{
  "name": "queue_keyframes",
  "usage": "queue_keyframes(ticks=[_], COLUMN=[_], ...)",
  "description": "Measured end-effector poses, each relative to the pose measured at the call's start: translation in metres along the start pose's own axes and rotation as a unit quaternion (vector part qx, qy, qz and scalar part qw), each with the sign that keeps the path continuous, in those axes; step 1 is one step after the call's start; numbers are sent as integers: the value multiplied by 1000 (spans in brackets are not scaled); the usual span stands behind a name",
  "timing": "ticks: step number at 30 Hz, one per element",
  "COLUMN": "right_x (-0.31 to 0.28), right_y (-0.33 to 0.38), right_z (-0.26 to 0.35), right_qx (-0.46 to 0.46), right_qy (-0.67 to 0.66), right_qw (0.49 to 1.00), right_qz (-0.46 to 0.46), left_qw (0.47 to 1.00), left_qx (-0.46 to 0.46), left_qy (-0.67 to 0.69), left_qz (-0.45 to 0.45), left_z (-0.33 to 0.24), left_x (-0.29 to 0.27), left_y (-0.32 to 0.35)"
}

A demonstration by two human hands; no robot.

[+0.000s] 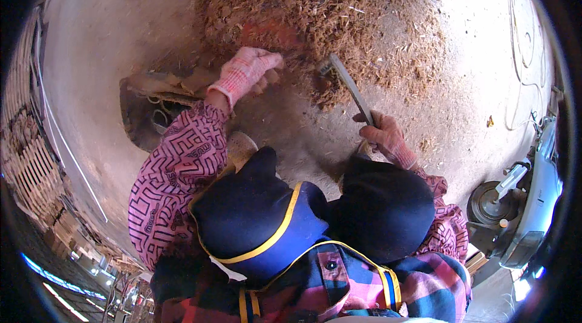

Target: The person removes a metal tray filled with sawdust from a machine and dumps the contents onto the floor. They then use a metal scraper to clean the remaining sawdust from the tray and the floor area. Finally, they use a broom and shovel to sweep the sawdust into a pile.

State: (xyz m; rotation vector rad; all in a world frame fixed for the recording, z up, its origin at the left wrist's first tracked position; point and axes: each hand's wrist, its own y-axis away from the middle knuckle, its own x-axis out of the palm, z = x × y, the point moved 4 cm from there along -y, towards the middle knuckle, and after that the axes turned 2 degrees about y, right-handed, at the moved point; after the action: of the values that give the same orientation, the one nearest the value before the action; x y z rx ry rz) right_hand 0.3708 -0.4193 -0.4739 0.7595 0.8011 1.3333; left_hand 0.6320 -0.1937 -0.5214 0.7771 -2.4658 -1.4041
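Observation:
My left hand (250, 71), in a pinkish knitted glove, is closed at the near edge of a heap of brown shavings and fibre (339, 1). Anything in its curled fingers is hidden. Just beyond it shows a blurred reddish patch (270, 35), too smeared to name. My right hand (388, 136), gloved alike, grips a long, flat, grey-handled brush-like tool (350, 86). The tool slants away to the left, and its small head is at the heap's near edge. Patterned pink sleeves cover both my forearms.
Left of my left arm lies a dark, open container (142, 123) with cord-like loops inside. A blue machine with a wheel (539, 189) stands at the right, near a pale cable (514, 74) on the floor. Slatted wood (39, 159) lines the far left. My dark-clad knees are close below.

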Motion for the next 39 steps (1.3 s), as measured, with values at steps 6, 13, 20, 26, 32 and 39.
queue_keyframes(ticks=[6,13,20,26,32,39], right_x=[-14,-8,1,3,-3,-3], right_y=[-6,2,0,0,-3,-1], right_z=[1,6,-9,-5,-9,5], right_qx=[15,35,30,23,8,5], right_qy=[-56,-59,-104,-92,-111,-107], right_qw=[998,997,994,996,994,994], right_qz=[-14,-25,-5,-7,-23,-8], left_qw=[949,788,737,895,965,855], left_qx=[-31,-13,5,106,142,132], left_qy=[314,615,671,367,-26,-312], left_qz=[28,-26,-84,-232,-220,-393], left_z=[9,-15,-23,-47,-59,-31], left_x=[41,70,56,-27,-51,-57], left_y=[-32,-50,-48,56,96,95])
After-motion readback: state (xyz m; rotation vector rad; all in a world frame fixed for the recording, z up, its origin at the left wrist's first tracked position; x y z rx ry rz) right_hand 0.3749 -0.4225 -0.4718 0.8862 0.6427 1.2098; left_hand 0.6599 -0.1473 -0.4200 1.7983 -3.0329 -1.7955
